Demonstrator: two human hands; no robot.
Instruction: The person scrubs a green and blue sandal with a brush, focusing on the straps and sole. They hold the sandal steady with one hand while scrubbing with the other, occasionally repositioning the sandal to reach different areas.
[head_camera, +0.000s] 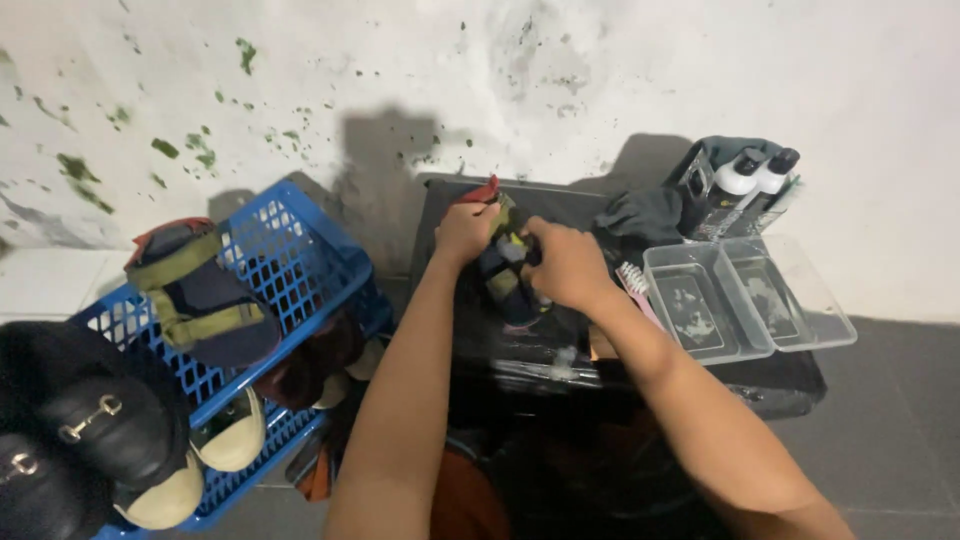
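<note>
Left hand (465, 232): squeezes the shoe (505, 280) tight so it stays put.
Right hand (568, 262): closed over the shoe's other side.

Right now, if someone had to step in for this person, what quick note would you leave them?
Left hand: grips the top of a dark sandal with olive straps, on the black table.
Right hand: closed on the sandal's side; whether it holds a tool is hidden.
Nearby: a brush, two clear trays, two bottles, a dark cloth.
The matching sandal sits on the blue basket with other shoes.
Done or left: cannot tell.
</note>
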